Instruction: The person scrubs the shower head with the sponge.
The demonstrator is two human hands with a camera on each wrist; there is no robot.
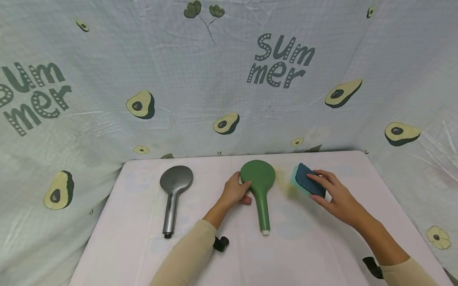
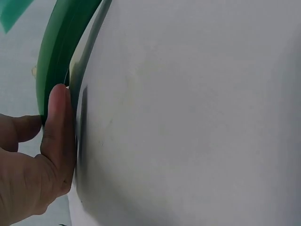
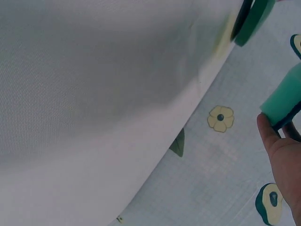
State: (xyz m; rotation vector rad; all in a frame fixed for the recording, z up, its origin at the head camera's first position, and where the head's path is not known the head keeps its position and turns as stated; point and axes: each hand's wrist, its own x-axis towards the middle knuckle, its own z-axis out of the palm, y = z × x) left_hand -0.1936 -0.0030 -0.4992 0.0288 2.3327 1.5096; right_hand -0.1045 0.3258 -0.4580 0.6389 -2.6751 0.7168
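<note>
A green shower head lies face down mid-table, handle toward me. My left hand holds its round head at the left rim; in the left wrist view the thumb presses the green edge. My right hand grips a teal and dark blue sponge, tilted up on its edge just right of the shower head. The sponge's teal side shows beside my right hand in the right wrist view. A grey shower head lies untouched to the left.
The white table is backed and flanked by a pale cloth printed with avocados and the word "summer". A yellowish stain marks the table between the green head and the sponge. Bare tabletop lies in front of the handles.
</note>
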